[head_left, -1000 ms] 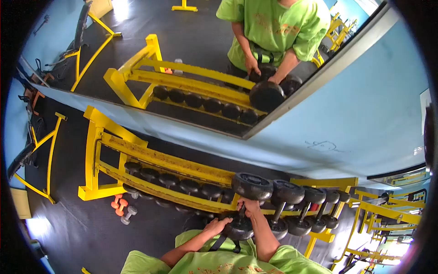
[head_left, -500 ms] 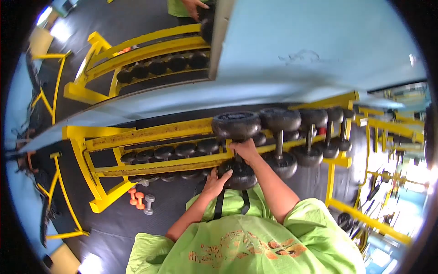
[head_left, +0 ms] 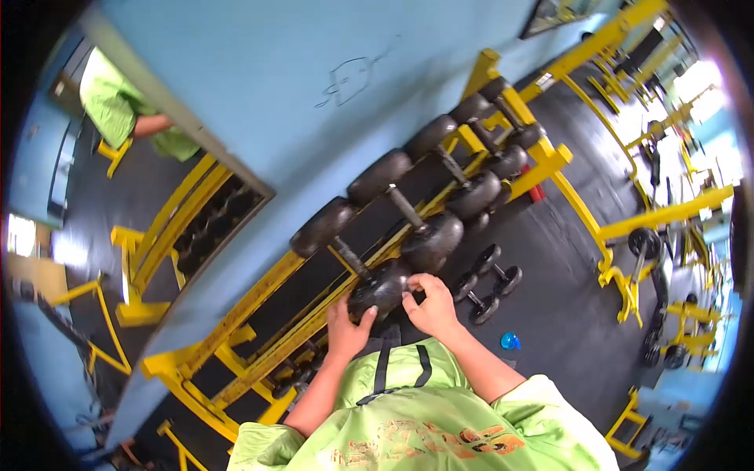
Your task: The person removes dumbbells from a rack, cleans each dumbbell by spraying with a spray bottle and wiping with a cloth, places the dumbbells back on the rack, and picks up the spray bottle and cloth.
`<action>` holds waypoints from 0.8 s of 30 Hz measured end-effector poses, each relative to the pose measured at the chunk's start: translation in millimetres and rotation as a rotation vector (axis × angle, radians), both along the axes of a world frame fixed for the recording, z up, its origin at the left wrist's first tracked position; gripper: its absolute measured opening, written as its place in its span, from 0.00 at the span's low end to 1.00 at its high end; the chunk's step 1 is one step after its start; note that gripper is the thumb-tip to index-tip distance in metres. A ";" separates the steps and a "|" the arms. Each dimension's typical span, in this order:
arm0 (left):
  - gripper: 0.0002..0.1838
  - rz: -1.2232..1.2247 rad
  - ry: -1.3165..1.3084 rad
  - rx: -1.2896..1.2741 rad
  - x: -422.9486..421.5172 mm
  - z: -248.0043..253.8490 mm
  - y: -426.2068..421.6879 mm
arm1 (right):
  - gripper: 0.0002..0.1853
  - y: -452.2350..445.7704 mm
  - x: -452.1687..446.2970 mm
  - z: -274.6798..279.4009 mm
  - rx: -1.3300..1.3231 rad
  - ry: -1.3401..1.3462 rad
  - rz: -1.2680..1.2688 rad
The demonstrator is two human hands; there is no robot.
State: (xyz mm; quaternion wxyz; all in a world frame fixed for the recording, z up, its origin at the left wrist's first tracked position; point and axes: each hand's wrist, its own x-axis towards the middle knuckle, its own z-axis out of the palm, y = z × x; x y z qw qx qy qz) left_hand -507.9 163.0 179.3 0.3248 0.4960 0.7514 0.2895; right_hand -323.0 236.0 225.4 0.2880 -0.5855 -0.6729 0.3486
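A large black dumbbell [head_left: 379,287] lies across the upper rails of the yellow rack [head_left: 259,298], at the left end of a row of dumbbells. My left hand [head_left: 348,326] rests against the near left side of its closer head, thumb and fingers apart. On the right side of that same head, my right hand [head_left: 430,304] touches with its fingertips, the fingers bent but spread. The handle is free of both hands. Right beside it sits another black dumbbell [head_left: 432,239].
More dumbbells [head_left: 473,194] continue up the rack to the right. Two small dumbbells [head_left: 486,284] and a blue object [head_left: 510,341] lie on the black floor. A mirror [head_left: 169,188] hangs on the blue wall at left; yellow gym machines [head_left: 667,216] stand at right.
The view has turned toward the right. My right hand has let go of the dumbbell's handle and moved to its near head. My left hand stays at that head.
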 end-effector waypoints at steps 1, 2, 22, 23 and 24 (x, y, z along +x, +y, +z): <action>0.40 -0.030 0.095 0.031 1.6 2.5 2.0 | 0.13 -8.9 10.7 0.3 -0.034 0.030 -0.051; 0.40 -0.036 0.156 0.091 2.9 2.8 2.2 | 0.13 -18.1 23.3 -0.4 -0.055 0.003 -0.076; 0.40 -1.296 0.176 -0.302 296.6 -52.4 -102.1 | 0.16 -386.6 296.1 -118.1 -0.555 0.161 -1.186; 0.39 -1.318 0.198 -0.307 302.0 -66.0 -97.5 | 0.16 -386.0 301.1 -121.7 -0.609 0.183 -1.189; 0.39 -1.331 0.246 -0.365 314.7 -70.8 -89.6 | 0.16 -383.8 306.9 -125.6 -0.652 0.221 -1.175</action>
